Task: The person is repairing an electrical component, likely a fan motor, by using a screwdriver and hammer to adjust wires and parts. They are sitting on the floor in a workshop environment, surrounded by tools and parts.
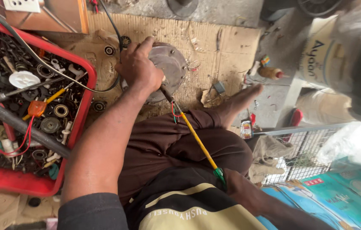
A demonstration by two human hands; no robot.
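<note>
The fingers (136, 53) of the left hand (140, 68) are spread and curled over the top of a round grey motor housing (170, 68), pressing it down onto the sheet of cardboard (214, 42) on the floor. The right hand (242, 187) sits low near the lap; its fingers appear closed round the green end of a long yellow-handled screwdriver (199, 142), though the grip itself is partly hidden by the body. The dark shaft runs up to the housing's near edge, just under the left wrist, beside loose red and green wires (174, 113).

As I judge it, the tip could slip off its seat, since the tool comes in at a shallow slant and the housing is only held by the palm; a slip would drive the point toward the left wrist or nick the wires. The housing is round and could turn or skid on the cardboard if the left hand eases.

Room is tight. To the left, the red crate (84, 100) full of bearings, washers and odd parts stands just beside the housing, with a black cable (61, 74) looping out of it to the motor. Small bearings (109, 50) lie loose on the cardboard near the hand. The person's folded knee (180, 140) lies beneath the tool, and a bare foot (242, 100) rests to the right of the housing. A wire grille (308, 149) and blue boxes (338, 196) crowd the right side. Open cardboard remains beyond the housing.
</note>
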